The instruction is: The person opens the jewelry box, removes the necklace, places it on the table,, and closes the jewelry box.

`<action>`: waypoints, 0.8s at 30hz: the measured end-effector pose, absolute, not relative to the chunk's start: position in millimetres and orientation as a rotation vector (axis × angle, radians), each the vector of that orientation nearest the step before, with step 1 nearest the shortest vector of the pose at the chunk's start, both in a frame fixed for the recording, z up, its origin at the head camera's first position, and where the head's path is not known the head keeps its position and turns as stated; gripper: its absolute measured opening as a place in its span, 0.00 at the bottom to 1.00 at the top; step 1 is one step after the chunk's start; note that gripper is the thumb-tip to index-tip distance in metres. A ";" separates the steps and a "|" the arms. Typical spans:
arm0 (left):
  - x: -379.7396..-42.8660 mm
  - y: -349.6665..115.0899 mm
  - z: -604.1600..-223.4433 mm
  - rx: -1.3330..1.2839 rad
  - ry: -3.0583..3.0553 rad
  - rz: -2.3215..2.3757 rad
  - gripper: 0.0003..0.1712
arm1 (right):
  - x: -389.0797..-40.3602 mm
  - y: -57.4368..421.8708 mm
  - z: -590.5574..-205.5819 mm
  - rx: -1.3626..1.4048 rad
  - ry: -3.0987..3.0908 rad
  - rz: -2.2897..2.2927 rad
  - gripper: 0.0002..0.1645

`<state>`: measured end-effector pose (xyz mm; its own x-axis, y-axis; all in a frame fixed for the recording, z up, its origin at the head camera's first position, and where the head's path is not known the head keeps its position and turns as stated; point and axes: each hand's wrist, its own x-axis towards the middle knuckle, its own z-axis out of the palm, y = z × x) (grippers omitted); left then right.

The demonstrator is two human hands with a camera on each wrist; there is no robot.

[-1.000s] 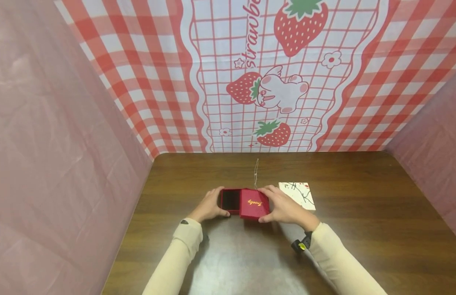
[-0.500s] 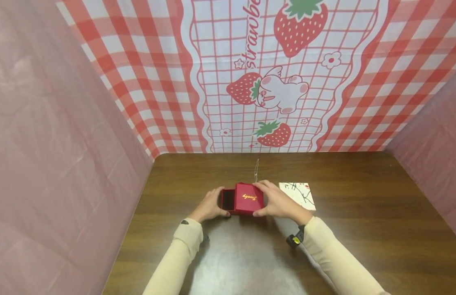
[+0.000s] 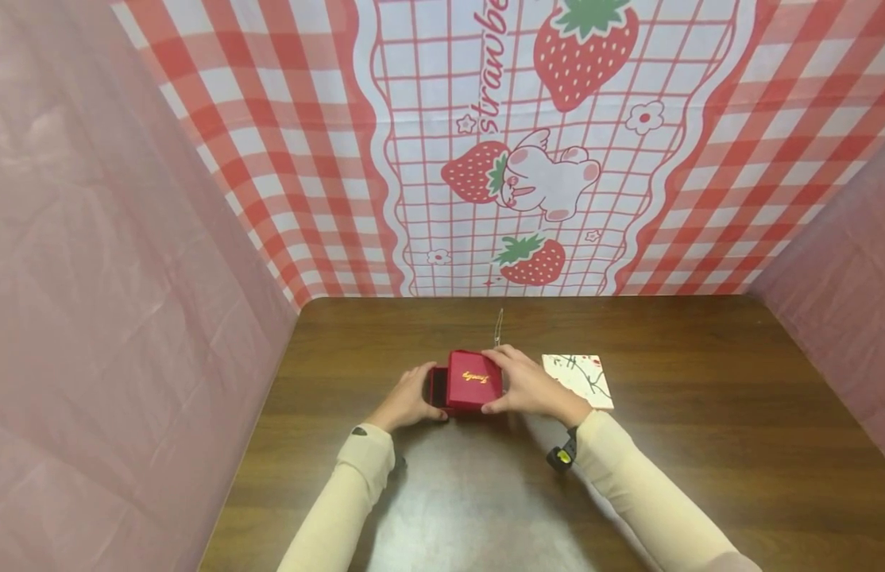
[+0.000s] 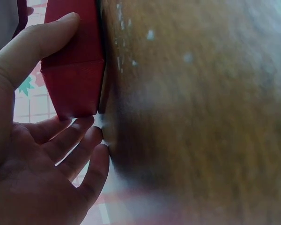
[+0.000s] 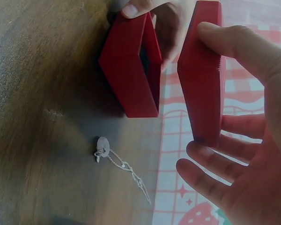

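Observation:
The red jewelry box base (image 5: pixel 119 70) stands on the table with its open top and dark inside partly showing. My left hand (image 3: pixel 405 400) grips it from the left side, thumb on the near wall and fingers round the far one. Above the base, shifted to the right, hangs the red lid (image 3: pixel 474 385) with gold lettering on top. My right hand (image 3: pixel 530 387) holds that lid between thumb and fingers; in the right wrist view a gap separates lid and base. A thin silver chain (image 5: pixel 126 166) with a round pendant lies on the table beyond the box.
On the wooden table (image 3: pixel 685 445), right of my right hand, lies a flat white square (image 3: pixel 578 377) with a branch pattern. A strawberry-print cloth (image 3: pixel 500 175) hangs behind the table's far edge, and pink cloth (image 3: pixel 128 278) borders both sides.
My right hand has carried the lid leftward and slightly away from me, so it covers more of the base. My left hand and the base have stayed in place.

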<state>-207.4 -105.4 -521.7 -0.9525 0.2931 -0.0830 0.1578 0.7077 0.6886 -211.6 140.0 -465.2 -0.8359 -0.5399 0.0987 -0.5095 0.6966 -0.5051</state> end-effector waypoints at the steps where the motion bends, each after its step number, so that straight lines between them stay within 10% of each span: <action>1: -207.2 -105.4 -521.6 0.368 2.726 1.080 0.58 | -212.7 138.8 -465.9 -0.881 2.836 -0.817 0.57; 24: -209.1 -105.2 -522.8 0.378 2.726 1.092 0.59 | -230.3 120.2 -484.4 -0.881 2.747 -0.786 0.56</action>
<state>-209.1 -105.2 -522.8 -0.9514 0.2996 -0.0721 0.1669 0.6976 0.6967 -230.3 120.2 -484.4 -0.8158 -0.5781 0.0156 -0.4988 0.6897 -0.5249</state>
